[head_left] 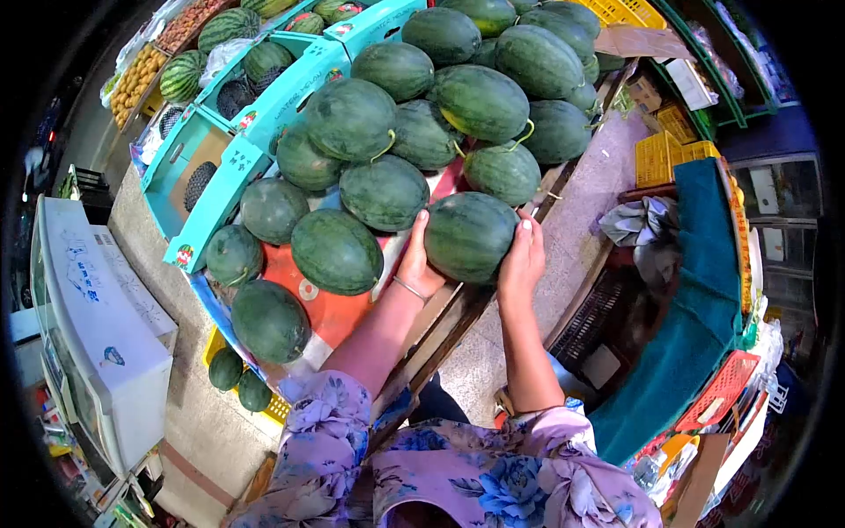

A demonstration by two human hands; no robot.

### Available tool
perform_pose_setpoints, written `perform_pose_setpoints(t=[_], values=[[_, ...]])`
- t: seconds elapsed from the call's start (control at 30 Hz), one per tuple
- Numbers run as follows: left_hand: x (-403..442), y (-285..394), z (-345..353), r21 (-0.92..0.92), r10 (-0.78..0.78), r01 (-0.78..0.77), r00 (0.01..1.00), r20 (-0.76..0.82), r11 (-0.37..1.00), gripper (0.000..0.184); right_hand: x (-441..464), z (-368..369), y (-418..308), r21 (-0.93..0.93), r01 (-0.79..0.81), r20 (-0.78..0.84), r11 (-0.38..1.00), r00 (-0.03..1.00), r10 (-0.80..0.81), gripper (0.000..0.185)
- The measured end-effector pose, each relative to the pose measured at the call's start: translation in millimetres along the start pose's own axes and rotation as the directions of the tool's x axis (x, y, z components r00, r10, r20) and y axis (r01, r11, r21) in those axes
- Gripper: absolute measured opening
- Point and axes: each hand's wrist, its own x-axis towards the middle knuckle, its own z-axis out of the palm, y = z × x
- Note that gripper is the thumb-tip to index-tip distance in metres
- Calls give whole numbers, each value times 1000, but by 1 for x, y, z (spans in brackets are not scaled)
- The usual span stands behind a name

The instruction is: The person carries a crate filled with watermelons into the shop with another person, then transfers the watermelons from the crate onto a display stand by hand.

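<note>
Between my two palms is a dark green watermelon (471,238), at the right edge of the display stand. My left hand (418,262), with a bracelet at the wrist, presses on its left side. On its right side lies my right hand (524,260), fingers along the rind. Directly behind it, another watermelon with a curled stem (503,172) rests against the pile. A round watermelon (384,194) sits just beyond my left hand, and an oval one (336,252) lies to the left. The undersides of the held melon and some fingertips are hidden.
Turquoise cartons (255,114) border the stand at the left. A white chest freezer (106,326) stands on the floor farther left. To the right are a teal-covered counter (695,290), a black crate (594,321) and yellow crates (660,158). A wooden edge (440,326) runs along the stand.
</note>
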Motion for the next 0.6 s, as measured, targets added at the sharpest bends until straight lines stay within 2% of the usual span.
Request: perform_pose_setpoints(t=[0.03,0.1,0.23,0.33,0.37,0.4,0.43,0.47,0.5,0.53,0.57,0.6], values=[[4,-1,-1,-30,-11,11,1000,14,999,57,2,2,-7,-80,35,-21,996,999,-37,29],[14,-2,-6,-54,-9,11,999,45,998,59,11,5,8,-128,28,-22,991,999,-31,30],[29,-4,-9,3,-7,7,998,-57,1000,60,23,8,33,-223,49,-63,974,996,-65,34],[27,-4,3,-60,75,-77,997,-34,995,58,23,8,47,-218,110,-23,970,993,-117,37],[24,-4,4,-74,111,-114,993,-43,991,58,21,11,50,-109,107,-19,988,994,-110,38],[24,-6,5,-89,152,-157,987,-57,984,57,17,12,46,-141,141,-20,980,989,-145,39],[29,-9,-1,-112,250,-265,959,-132,958,45,13,10,44,-196,158,12,968,987,-159,38],[34,-13,-7,-35,301,-318,922,-244,947,46,13,13,50,-190,133,9,973,991,-133,39],[35,-16,-11,234,391,-319,815,-427,919,51,21,13,61,-134,140,24,981,990,-138,40],[30,-16,-12,277,353,-245,807,-473,929,55,29,8,73,-294,255,75,921,967,-244,41],[35,-22,-23,250,388,-303,802,-454,920,53,39,3,89,-334,339,106,879,941,-323,40],[23,-22,-23,162,371,-334,853,-367,928,49,37,6,83,-353,361,86,863,931,-354,40]])
